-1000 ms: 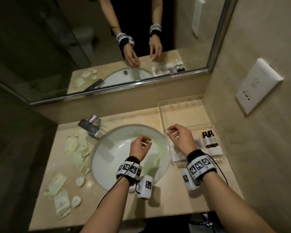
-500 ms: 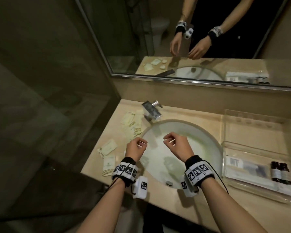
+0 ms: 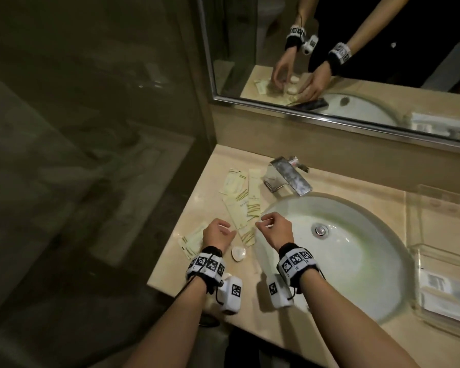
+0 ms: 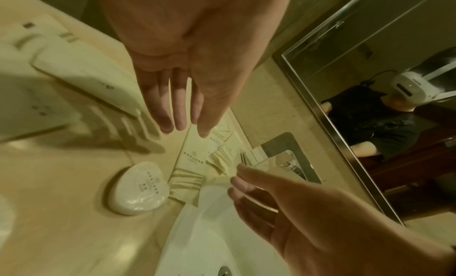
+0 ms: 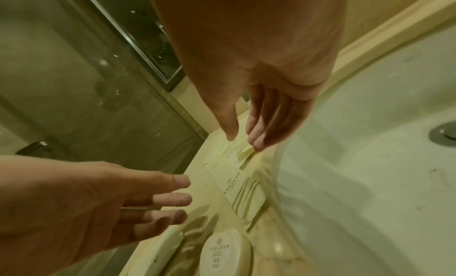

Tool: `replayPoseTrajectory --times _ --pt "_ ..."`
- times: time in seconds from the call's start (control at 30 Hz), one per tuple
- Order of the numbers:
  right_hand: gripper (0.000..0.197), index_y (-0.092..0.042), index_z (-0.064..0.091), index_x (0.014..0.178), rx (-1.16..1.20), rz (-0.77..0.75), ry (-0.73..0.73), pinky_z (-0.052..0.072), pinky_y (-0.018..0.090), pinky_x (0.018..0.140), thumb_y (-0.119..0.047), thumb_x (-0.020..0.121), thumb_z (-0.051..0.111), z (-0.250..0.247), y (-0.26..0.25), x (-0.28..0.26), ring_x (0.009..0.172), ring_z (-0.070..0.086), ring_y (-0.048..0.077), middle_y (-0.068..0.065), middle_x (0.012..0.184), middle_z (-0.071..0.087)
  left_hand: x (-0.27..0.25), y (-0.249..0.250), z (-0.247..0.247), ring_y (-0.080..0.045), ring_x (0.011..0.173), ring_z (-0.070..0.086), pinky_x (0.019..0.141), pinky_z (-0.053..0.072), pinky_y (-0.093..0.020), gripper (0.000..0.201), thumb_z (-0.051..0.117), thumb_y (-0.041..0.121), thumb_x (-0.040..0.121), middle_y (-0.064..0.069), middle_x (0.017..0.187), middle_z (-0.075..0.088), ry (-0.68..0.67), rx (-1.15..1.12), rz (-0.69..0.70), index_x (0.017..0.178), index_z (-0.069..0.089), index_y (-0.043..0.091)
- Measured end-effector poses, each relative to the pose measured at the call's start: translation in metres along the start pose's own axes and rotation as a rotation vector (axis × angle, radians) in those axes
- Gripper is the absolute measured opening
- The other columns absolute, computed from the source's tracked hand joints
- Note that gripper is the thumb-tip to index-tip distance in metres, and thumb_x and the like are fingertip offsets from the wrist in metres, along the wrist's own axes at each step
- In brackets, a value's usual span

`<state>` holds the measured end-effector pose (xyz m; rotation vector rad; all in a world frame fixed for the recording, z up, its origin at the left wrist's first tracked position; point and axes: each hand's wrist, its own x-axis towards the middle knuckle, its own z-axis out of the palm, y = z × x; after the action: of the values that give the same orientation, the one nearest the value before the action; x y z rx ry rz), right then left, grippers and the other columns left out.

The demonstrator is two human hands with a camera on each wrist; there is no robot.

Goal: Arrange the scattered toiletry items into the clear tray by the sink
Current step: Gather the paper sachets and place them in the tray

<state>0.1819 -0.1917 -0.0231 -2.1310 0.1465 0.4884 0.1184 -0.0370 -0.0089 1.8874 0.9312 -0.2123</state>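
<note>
Several pale green sachets (image 3: 243,208) lie scattered on the counter left of the sink (image 3: 356,261). A round white wrapped soap (image 3: 238,254) sits near the counter's front. My left hand (image 3: 221,231) and right hand (image 3: 266,225) hover side by side just above the sachets, fingers relaxed and holding nothing. In the left wrist view the straight left fingers (image 4: 177,116) point at a long sachet (image 4: 192,157), the soap (image 4: 138,188) beside it. In the right wrist view the right fingers (image 5: 254,137) hang over the sachets (image 5: 234,175). The clear tray (image 3: 412,251) stands right of the sink, with flat white packets inside.
A chrome faucet (image 3: 287,176) stands behind the sink, close to the far sachets. A mirror (image 3: 356,62) runs along the back wall and a glass shower panel (image 3: 91,155) bounds the counter's left edge.
Both hands moved left, from the tray and the sink to above the sachets left of the sink. The head view swung left with them, so the tray now sits at the right edge.
</note>
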Motion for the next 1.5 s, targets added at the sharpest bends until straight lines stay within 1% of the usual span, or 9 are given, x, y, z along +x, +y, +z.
replayPoseTrajectory --times 0.13,0.37,0.63,0.77,0.87,1.03,1.23,1.37,1.5 --pt "0.031 -0.01 0.059 0.102 0.027 0.053 0.116 0.052 0.03 0.079 -0.023 0.081 0.077 0.02 -0.009 0.03 0.086 0.063 0.021 0.003 0.092 0.064 0.029 0.007 0.01 -0.025 0.091 0.065 0.087 0.054 -0.036 0.04 0.081 0.02 0.071 -0.01 0.095 0.068 -0.012 0.036 -0.019 0.102 0.058 0.007" --pt "0.046 -0.011 0.054 0.103 -0.062 0.089 0.164 0.052 0.037 0.085 -0.027 0.073 0.084 0.037 -0.011 0.058 0.093 0.059 0.023 0.008 0.106 0.059 0.057 0.017 0.037 -0.031 0.103 0.06 0.086 0.054 -0.042 0.067 0.087 0.032 0.06 -0.014 0.112 0.059 0.081 0.177 -0.027 0.107 0.046 0.008" --pt "0.036 -0.007 0.059 0.101 -0.055 0.072 0.129 0.042 0.023 0.075 -0.016 0.075 0.082 0.036 -0.006 0.069 0.082 0.049 0.016 0.009 0.106 0.051 0.065 0.023 0.049 -0.034 0.108 0.06 0.085 0.056 -0.046 0.081 0.09 0.025 0.053 -0.015 0.12 0.057 0.095 0.205 -0.12 0.113 0.039 0.008" --pt "0.017 -0.011 0.063 0.094 0.028 0.073 0.154 0.051 0.029 0.077 -0.014 0.082 0.074 0.033 -0.005 0.07 0.078 0.054 0.017 0.01 0.096 0.062 0.072 0.021 0.044 -0.031 0.088 0.067 0.075 0.058 -0.041 0.054 0.087 0.036 0.057 -0.011 0.099 0.07 0.016 0.219 -0.178 0.093 0.065 0.002" --pt "0.016 -0.007 0.065 0.099 0.102 0.095 0.124 0.05 0.026 0.076 -0.013 0.085 0.07 0.022 -0.01 0.069 0.077 0.058 0.017 0.004 0.082 0.062 0.061 0.033 0.032 -0.029 0.078 0.068 0.076 0.059 -0.038 0.027 0.081 0.027 0.071 -0.009 0.083 0.071 -0.014 0.155 -0.17 0.078 0.07 0.003" --pt "0.02 -0.005 0.065 0.101 0.173 -0.003 0.089 0.047 0.018 0.066 -0.016 0.085 0.071 -0.007 -0.023 0.058 0.077 0.056 0.016 0.002 0.082 0.06 0.048 0.046 0.008 -0.017 0.054 0.061 0.053 0.052 -0.025 0.023 0.077 0.014 0.078 -0.014 0.092 0.07 0.023 -0.09 -0.234 0.095 0.068 0.002" --pt "0.015 -0.013 0.064 0.092 0.327 -0.102 0.049 0.058 0.037 0.076 -0.016 0.082 0.075 -0.057 -0.035 0.03 0.069 0.056 0.014 -0.004 0.074 0.059 0.016 0.079 -0.005 -0.017 0.056 0.057 0.054 0.055 -0.026 0.026 0.076 0.008 0.077 -0.012 0.08 0.069 0.016 -0.355 -0.199 0.099 0.068 -0.003" --pt "0.015 -0.007 0.065 0.095 0.426 -0.174 0.051 0.056 0.028 0.06 -0.011 0.084 0.073 -0.113 -0.034 0.008 0.066 0.057 0.014 0.004 0.078 0.06 -0.024 0.119 0.008 -0.011 0.049 0.062 0.05 0.056 -0.018 0.024 0.073 0.006 0.081 -0.015 0.086 0.069 -0.039 -0.477 -0.078 0.103 0.065 0.002" --pt "0.021 0.004 0.064 0.104 0.542 -0.18 0.076 0.055 0.019 0.056 -0.007 0.087 0.069 -0.185 -0.011 -0.012 0.069 0.062 0.015 0.013 0.086 0.065 -0.068 0.157 0.045 -0.014 0.063 0.066 0.053 0.056 -0.016 0.016 0.067 0.004 0.085 -0.011 0.084 0.07 -0.133 -0.571 0.014 0.101 0.062 0.003"
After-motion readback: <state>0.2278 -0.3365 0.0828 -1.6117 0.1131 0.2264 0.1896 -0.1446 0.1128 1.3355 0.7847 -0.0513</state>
